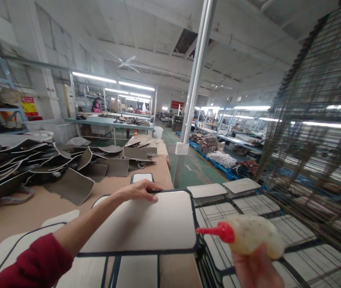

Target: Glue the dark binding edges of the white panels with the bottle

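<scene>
One smooth cream board (146, 224), round-cornered, dark rim (140, 253), over the right edge of the table (160, 174). Left hand (142, 191) pinching its far side, right hand (258, 267) gripping a cloudy bottle (254, 234), red nozzle (222, 232) near the rim.

From here I see the left hand (138, 191) gripping the far edge of a dark-rimmed white panel (149, 224). The right hand (257, 268) holds a squeeze bottle (254, 234), its red nozzle (224, 232) pointing at the panel's right edge; I cannot tell whether they touch. Grey-brown pieces (71, 186) lie heaped on the brown worktop (23, 218).
</scene>
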The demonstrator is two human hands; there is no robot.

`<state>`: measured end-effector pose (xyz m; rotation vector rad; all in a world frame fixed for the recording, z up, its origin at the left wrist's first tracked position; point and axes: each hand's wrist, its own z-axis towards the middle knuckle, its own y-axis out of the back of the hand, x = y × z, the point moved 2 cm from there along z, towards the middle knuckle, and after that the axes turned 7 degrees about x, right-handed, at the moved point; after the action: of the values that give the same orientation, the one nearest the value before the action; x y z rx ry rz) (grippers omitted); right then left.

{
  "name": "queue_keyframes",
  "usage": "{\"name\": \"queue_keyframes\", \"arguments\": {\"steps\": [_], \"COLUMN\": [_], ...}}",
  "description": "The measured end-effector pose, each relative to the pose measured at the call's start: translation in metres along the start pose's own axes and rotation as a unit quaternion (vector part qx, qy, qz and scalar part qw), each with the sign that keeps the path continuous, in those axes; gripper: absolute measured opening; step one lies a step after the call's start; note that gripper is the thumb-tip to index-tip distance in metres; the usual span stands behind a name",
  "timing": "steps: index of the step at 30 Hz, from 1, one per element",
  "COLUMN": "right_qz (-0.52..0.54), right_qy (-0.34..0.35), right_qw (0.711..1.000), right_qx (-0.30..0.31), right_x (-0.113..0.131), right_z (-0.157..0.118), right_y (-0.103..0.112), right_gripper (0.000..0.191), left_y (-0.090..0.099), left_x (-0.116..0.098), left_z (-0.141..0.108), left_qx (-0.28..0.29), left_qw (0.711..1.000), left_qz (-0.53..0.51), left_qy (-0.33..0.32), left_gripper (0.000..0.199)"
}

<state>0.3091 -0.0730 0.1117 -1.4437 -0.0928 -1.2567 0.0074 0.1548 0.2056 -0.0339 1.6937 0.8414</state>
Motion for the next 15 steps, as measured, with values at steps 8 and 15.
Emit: {"name": "queue_keyframes", "arguments": {"steps": [8, 15], "right_qz": [-0.096, -0.128], "right_qy": [0.047, 0.040], "right_qw": [0.993, 0.991], "right_qx": [-0.059, -0.011], "right_x": [0.051, 0.057], "right_z": [0.028, 0.030], "right_y": [-0.051, -0.053], "right_gripper": [0.075, 0.084], "left_y": [-0.001, 0.001], "left_x": [-0.031, -0.034], "left_z": [-0.026, -0.035], "left_qx": [0.057, 0.038], "left_qw": [0.996, 0.990], "left_qz": [-0.071, -0.133], "left_qy": [0.003, 0.017], "left_gripper": [0.043, 0.043]}}
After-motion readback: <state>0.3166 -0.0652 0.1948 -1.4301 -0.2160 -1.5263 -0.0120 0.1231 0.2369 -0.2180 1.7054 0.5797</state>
